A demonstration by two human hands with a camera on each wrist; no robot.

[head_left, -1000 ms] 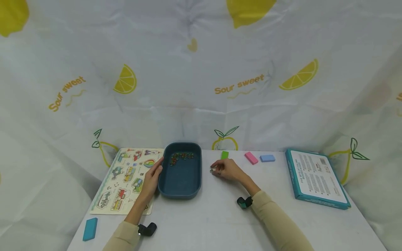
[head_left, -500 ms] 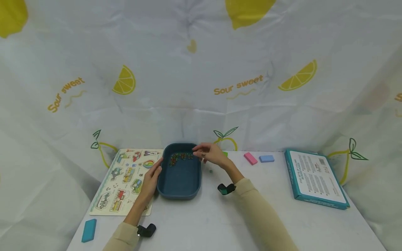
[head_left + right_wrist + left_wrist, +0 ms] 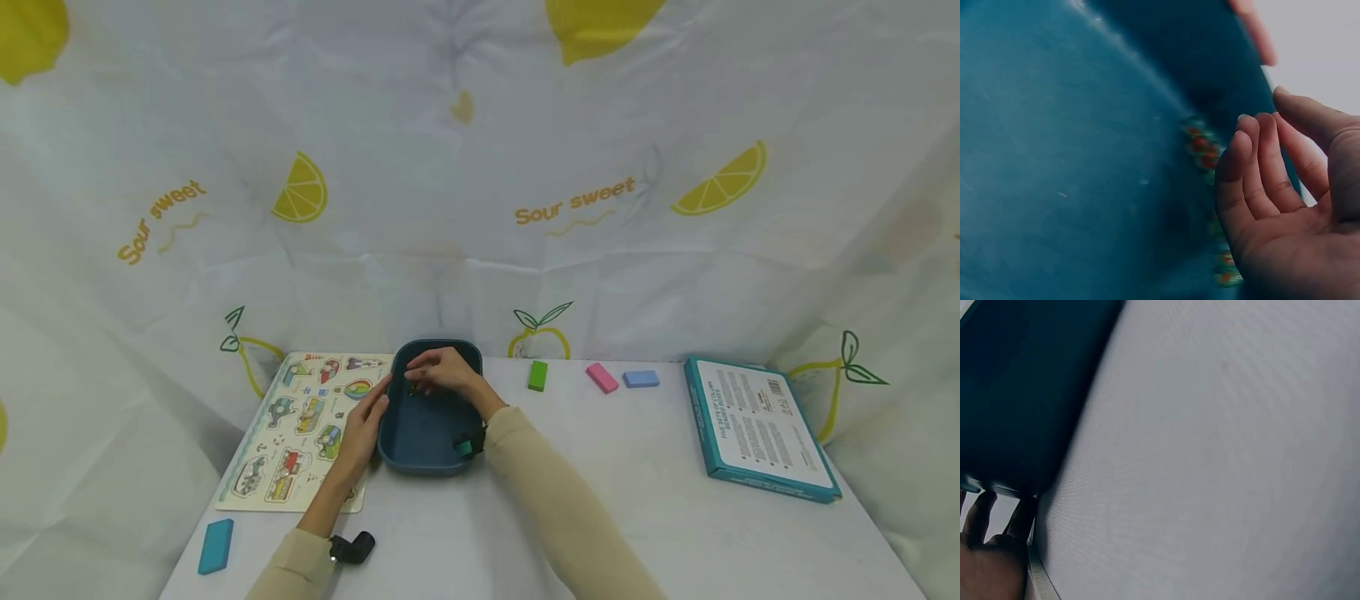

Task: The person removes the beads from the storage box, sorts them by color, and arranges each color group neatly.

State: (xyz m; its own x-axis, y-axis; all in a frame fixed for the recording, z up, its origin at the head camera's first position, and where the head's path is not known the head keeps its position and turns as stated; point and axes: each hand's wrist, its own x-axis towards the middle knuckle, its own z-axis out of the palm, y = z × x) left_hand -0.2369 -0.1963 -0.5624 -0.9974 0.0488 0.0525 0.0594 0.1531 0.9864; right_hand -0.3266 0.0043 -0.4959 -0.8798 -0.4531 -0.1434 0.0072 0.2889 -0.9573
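Note:
A dark blue tray [image 3: 431, 454] stands in front of me, with small red and green beads [image 3: 1204, 150] lying in it. My left hand [image 3: 362, 429] rests against the tray's left side, its fingers fairly straight along the rim. Over the inside of the tray is my right hand [image 3: 442, 371], which covers most of the beads in the head view. Seen from the right wrist, its fingers [image 3: 1250, 169] are loosely bent beside the beads, and nothing shows between them and the thumb.
Under my left forearm lies a picture puzzle board [image 3: 300, 425]. A teal block [image 3: 216, 546] is at front left. Green [image 3: 537, 376], pink [image 3: 602, 378] and blue [image 3: 641, 379] blocks line the back. A teal-edged box [image 3: 761, 425] lies at right.
My right hand has moved left from the table beside the tray to over the tray's inside. A small bead on the table is now hidden behind the right arm. The left hand has stayed put.

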